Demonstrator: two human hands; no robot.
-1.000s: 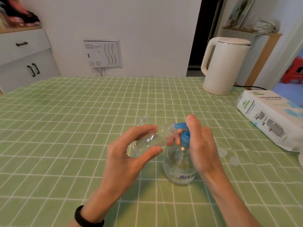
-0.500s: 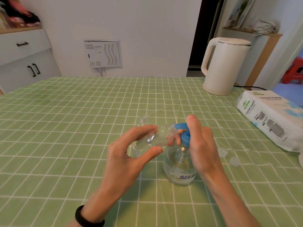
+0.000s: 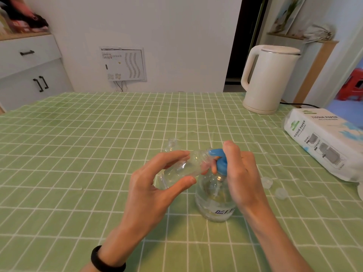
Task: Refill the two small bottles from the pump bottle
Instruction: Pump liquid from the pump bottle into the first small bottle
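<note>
Fingers of the left hand (image 3: pixel 157 185) pinch a small clear bottle (image 3: pixel 184 166), tilted on its side with its neck at the blue spout of the pump bottle (image 3: pixel 214 199). The right hand (image 3: pixel 238 173) curls over the pump head, forefinger on top pressing it. The pump bottle (clear, partly filled) stands on the green checked tablecloth (image 3: pixel 78 154). Just behind it stands a second small bottle (image 3: pixel 171 146), uncapped; right of it lie two clear caps (image 3: pixel 274 187).

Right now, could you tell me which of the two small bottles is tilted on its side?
The small bottle in the left hand, mouth at the blue pump; the other small bottle stands upright behind.
</note>
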